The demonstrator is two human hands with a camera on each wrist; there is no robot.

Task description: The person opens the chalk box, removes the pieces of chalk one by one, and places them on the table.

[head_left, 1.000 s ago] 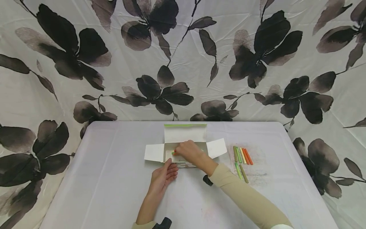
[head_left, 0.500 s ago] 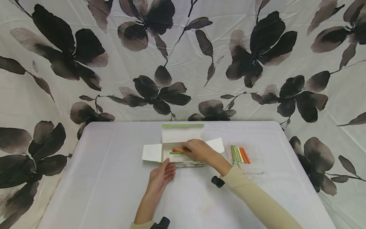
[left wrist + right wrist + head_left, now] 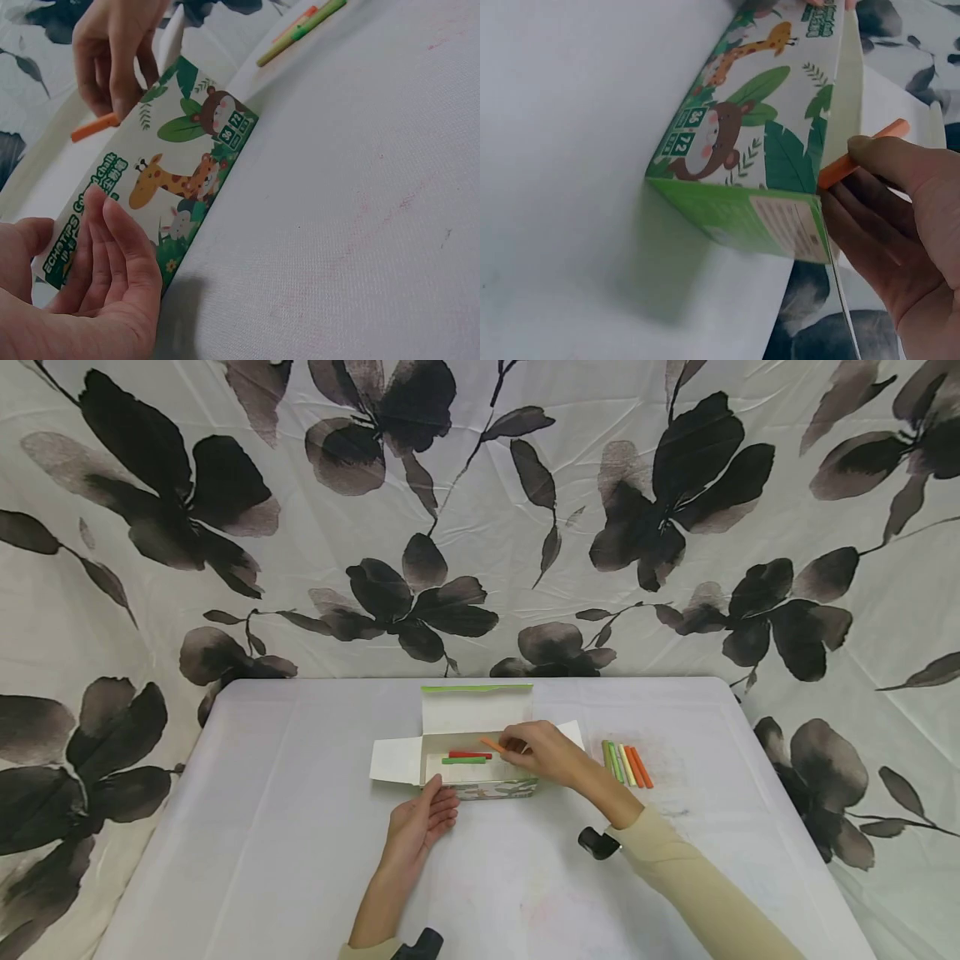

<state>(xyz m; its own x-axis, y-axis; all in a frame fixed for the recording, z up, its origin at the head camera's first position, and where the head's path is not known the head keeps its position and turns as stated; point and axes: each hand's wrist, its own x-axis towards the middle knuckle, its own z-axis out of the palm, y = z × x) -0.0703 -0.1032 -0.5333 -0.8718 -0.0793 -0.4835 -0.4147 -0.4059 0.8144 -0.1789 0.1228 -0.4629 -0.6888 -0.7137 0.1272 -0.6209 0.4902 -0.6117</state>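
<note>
A white and green cardboard chalk box (image 3: 495, 791) with printed animals lies with its lid and side flaps spread. Inside it a red chalk stick (image 3: 470, 755) and a green chalk stick (image 3: 463, 761) lie side by side. My right hand (image 3: 543, 752) is over the box's right part and pinches an orange chalk stick (image 3: 892, 130) between thumb and fingers. The right wrist view shows it beside the box's inner wall. At the front left corner, my left hand (image 3: 97, 292) rests against the box with fingers relaxed and thumb by the rim.
Several green, yellow and orange chalk sticks (image 3: 627, 764) lie in a row right of the box on the white table cover (image 3: 285, 835). My right forearm passes in front of that area. A floral curtain (image 3: 420, 485) hangs behind the table.
My right hand has moved right inside the box, now holding up the orange chalk stick. The red and green sticks are left uncovered. My left hand stays at the box corner.
</note>
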